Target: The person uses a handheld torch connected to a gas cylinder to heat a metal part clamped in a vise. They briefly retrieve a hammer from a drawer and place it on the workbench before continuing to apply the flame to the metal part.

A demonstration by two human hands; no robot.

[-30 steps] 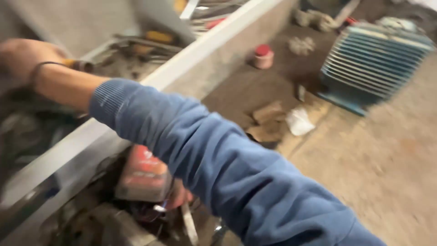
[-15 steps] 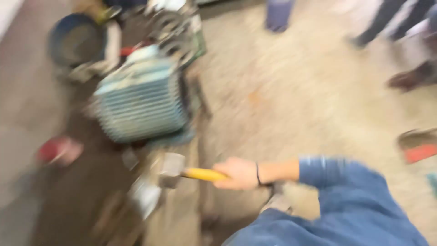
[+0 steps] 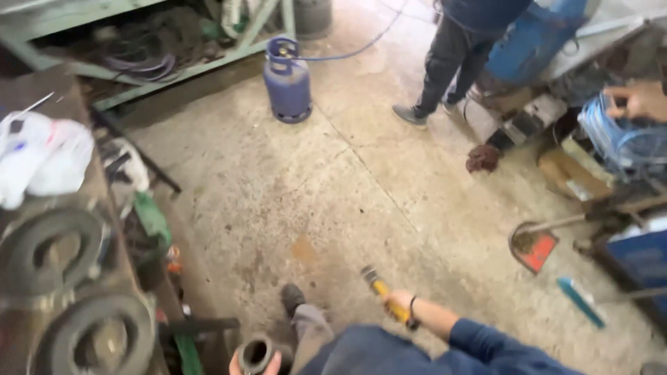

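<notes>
My right hand [image 3: 401, 303] is closed around the yellow handle of a hammer [image 3: 375, 283], whose dark head points up and left over the concrete floor. A blue sleeve covers that arm, and a dark band sits at the wrist. At the bottom edge my left hand [image 3: 272, 362] grips a dark round metal ring [image 3: 254, 353]; only the fingertips show. My grey trouser leg and dark shoe [image 3: 292, 298] lie between the two hands.
A blue gas cylinder [image 3: 287, 80] stands by a green shelf frame [image 3: 174, 66]. The workbench at left carries round metal discs [image 3: 48, 250] and white bags [image 3: 42, 156]. Another person's legs [image 3: 451, 62] stand at the top. Someone's hand [image 3: 636, 101] rests on blue wire at right. A red dustpan [image 3: 533, 248] lies nearby.
The view has swung from the bench and the finned grey part to the open floor. My right hand has come away from the bench with the hammer and still holds it.
</notes>
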